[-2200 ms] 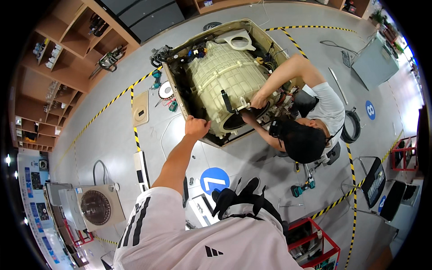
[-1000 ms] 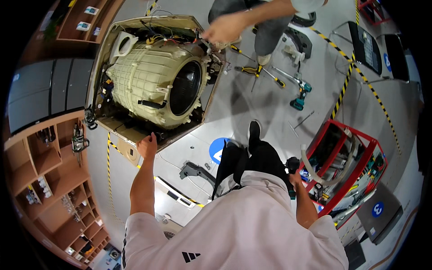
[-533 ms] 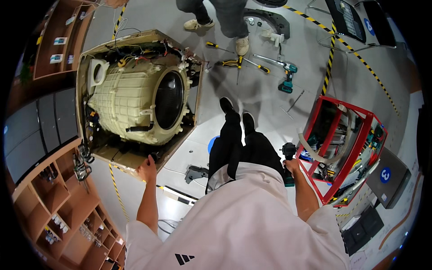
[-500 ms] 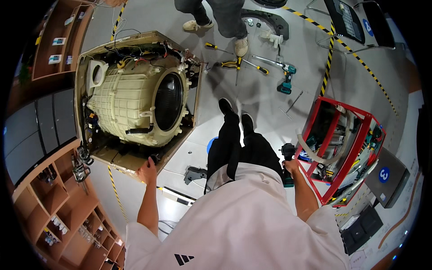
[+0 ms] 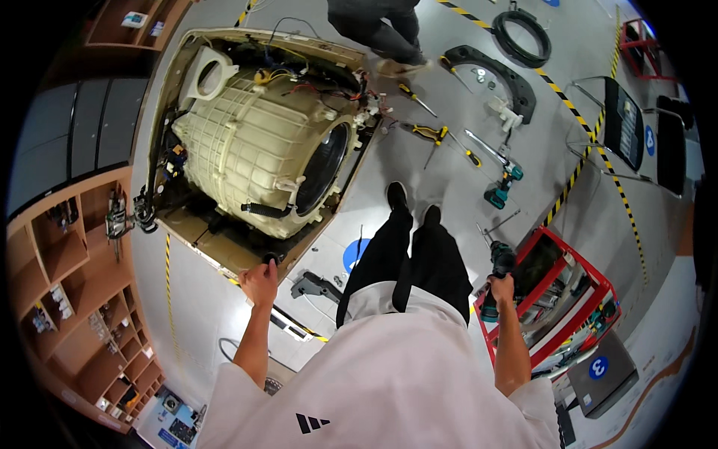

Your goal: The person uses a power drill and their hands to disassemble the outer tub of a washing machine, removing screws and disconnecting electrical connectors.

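Near the front corner of an opened washing machine (image 5: pixel 250 150), my left hand (image 5: pixel 259 285) has its fingers closed on a small black round part (image 5: pixel 271 259); its exact kind is unclear. The cream plastic tub (image 5: pixel 239 135) lies in the cabinet with its dark round door opening facing right. On the other side, my right hand (image 5: pixel 502 287) is wrapped round the grip of a black and teal cordless drill (image 5: pixel 503 260), its bit pointing away from me. The drill is held beside a red-framed tool cart (image 5: pixel 538 295).
Screwdrivers, yellow-handled pliers (image 5: pixel 430 133), another cordless drill (image 5: pixel 505 183), a black curved counterweight (image 5: pixel 516 90) and a rubber ring (image 5: pixel 521 37) lie on the floor ahead. A person's legs (image 5: pixel 381 30) stand beyond the machine. A black bracket (image 5: pixel 315 285) lies by my left leg.
My view has turned, so the machine and floor tools sit further right in it. Both hands keep their holds. The other person's legs have shifted.
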Available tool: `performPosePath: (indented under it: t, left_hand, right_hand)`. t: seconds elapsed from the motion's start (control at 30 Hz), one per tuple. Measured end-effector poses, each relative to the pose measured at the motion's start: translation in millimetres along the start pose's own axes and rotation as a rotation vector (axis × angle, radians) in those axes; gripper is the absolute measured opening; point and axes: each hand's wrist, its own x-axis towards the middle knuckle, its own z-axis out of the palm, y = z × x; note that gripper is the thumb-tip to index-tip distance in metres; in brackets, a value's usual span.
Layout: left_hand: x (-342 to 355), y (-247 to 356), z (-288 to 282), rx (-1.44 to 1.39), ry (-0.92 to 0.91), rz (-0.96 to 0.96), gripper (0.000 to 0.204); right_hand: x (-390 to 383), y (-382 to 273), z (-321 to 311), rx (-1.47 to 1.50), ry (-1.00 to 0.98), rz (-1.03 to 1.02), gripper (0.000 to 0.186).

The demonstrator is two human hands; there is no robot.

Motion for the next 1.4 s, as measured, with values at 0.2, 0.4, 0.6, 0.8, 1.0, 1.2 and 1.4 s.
performPosePath:
  t: [0.2,0.4,0.6,0.8,1.0,1.2,1.4]
  left_hand:
    - [2.8,8.0,-2.4,0.007,-0.13,-0.036,0.033]
    - [11.7,44.0,-11.9,-0.324,-0.288,-0.263,0.022]
    - [23.6,133.7,-28.8,-0.321,-0.315,-0.095,0.014]
    - [71.5,202.1,-30.1,-0.201,-0.151,0.072,0.021]
    - [151.4,221.9,-15.3,-0.044,-0.046,0.132,0.051]
    - [201.9,206.6,25.4,0.088,0.067,0.056,0.079]
    - [207.7,191.1,52.4,0.142,0.171,0.071,0.084]
  right_hand:
    - [39.4,-34.9,-20.9,-0.115,0.058,-0.113,0.011]
    - [70.1,-76.7,-40.0,0.021,-0.101,-0.165,0.01]
    - [108.9,-104.4,-64.3,0.09,-0.223,-0.199,0.019]
    - [139.8,-127.5,-82.8,-0.019,-0.35,-0.257,0.012]
    - [131.4,-164.5,-85.6,-0.226,-0.371,-0.458,0.016]
    - [117.5,-180.5,-57.7,-0.316,-0.477,-0.619,0.011]
    - [115.1,-185.2,-6.4,-0.221,-0.532,-0.63,0.007]
